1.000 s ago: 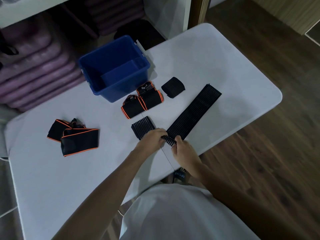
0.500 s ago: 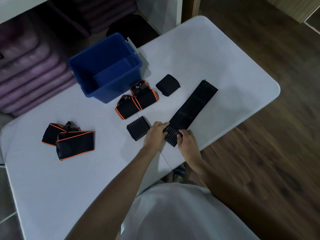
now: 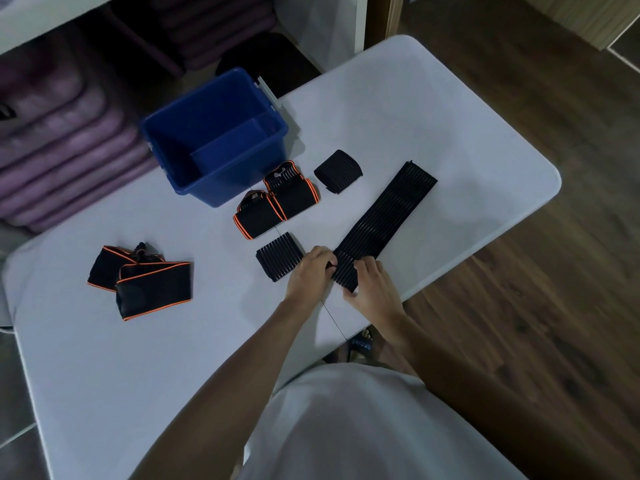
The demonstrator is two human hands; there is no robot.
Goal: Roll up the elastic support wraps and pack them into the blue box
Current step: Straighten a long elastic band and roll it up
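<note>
A long black ribbed wrap (image 3: pixel 388 216) lies stretched diagonally on the white table (image 3: pixel 433 126). Its near end is curled into a small roll, gripped by my left hand (image 3: pixel 311 271) and my right hand (image 3: pixel 372 287) on either side. A rolled black ribbed wrap (image 3: pixel 278 259) sits just left of my left hand. Two rolled orange-trimmed wraps (image 3: pixel 277 204) lie in front of the blue box (image 3: pixel 214 136), which looks empty. Another black roll (image 3: pixel 337 171) rests to their right. Unrolled orange-trimmed wraps (image 3: pixel 145 280) lie at the left.
The table's right edge runs close behind my right hand, with wooden floor (image 3: pixel 554 306) beyond. Purple folded mats (image 3: pixel 62 143) are stacked on shelves behind the table. A sandalled foot (image 3: pixel 362 344) shows under the near edge.
Both hands have rolled the near end of the long wrap a little farther along the strip. The camera view has shifted slightly.
</note>
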